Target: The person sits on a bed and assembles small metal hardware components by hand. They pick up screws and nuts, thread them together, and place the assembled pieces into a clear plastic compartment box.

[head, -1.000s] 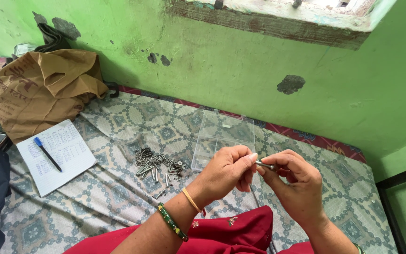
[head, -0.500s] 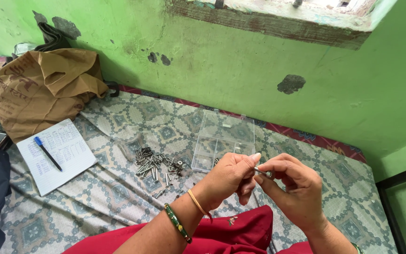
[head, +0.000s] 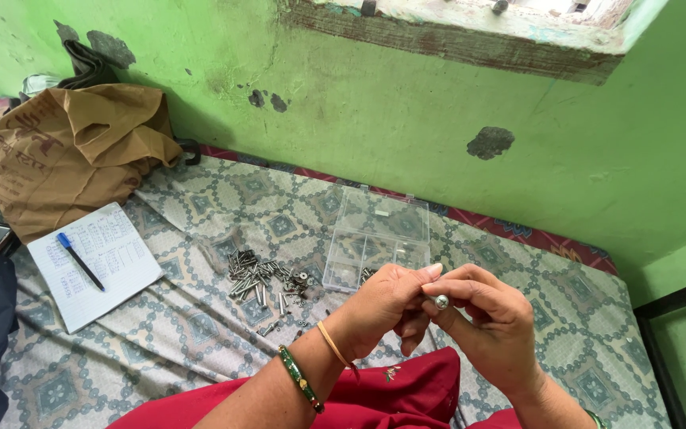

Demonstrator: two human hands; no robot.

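Both hands meet over my lap, pinching one small metal bolt [head: 441, 301] between their fingertips. My left hand [head: 387, 306] grips its hidden shaft from the left. My right hand [head: 490, 326] holds the round head end, which points toward the camera. A pile of loose bolts and nuts [head: 267, 282] lies on the patterned bedsheet, left of my hands. A clear plastic compartment box [head: 379, 234] sits open just beyond my hands.
A lined notebook [head: 97, 262] with a blue pen [head: 79, 259] lies at the left. A brown paper bag [head: 65, 155] rests against the green wall. A dark metal frame [head: 676, 334] stands at the right edge. Red cloth [head: 391, 393] covers my lap.
Both hands have dropped slightly and drawn closer together. The bolt has turned from lying sideways to pointing its head toward the camera.
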